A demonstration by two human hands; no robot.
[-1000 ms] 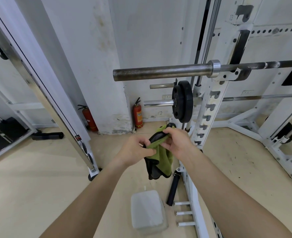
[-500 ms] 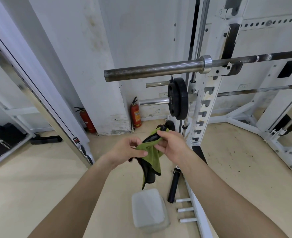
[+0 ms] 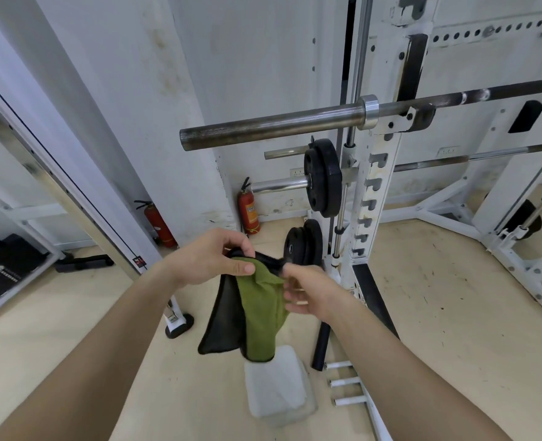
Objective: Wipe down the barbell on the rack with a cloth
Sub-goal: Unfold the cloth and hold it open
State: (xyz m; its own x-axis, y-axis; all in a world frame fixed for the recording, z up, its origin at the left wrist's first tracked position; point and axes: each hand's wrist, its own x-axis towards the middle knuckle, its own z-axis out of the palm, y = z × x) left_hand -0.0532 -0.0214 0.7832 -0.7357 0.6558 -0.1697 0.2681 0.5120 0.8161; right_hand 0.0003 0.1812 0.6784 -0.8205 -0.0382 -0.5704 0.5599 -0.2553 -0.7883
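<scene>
The left hand (image 3: 212, 259) pinches the top edge of the cloth (image 3: 256, 310) between thumb and curled fingers. The right hand (image 3: 311, 291), just beside it, grips the other end of that edge, with its fingers curled against the green face. The cloth is green on one side and black on the other. It hangs down from between the two hands, free of everything else.

The barbell (image 3: 272, 127) lies well above and beyond the hands, resting on a hook of the white rack (image 3: 377, 186); its bare, tarnished sleeve juts out to the left. Neither hand nor the cloth touches it.

Beyond the right hand, black weight plates (image 3: 322, 178) sit on a lower chrome bar. Below the hands, a pale grey block (image 3: 276, 389) rests on the floor (image 3: 72, 329), and the cloth's lower edge overlaps it in the view. A red fire extinguisher (image 3: 249, 208) stands against the wall past the left hand.
</scene>
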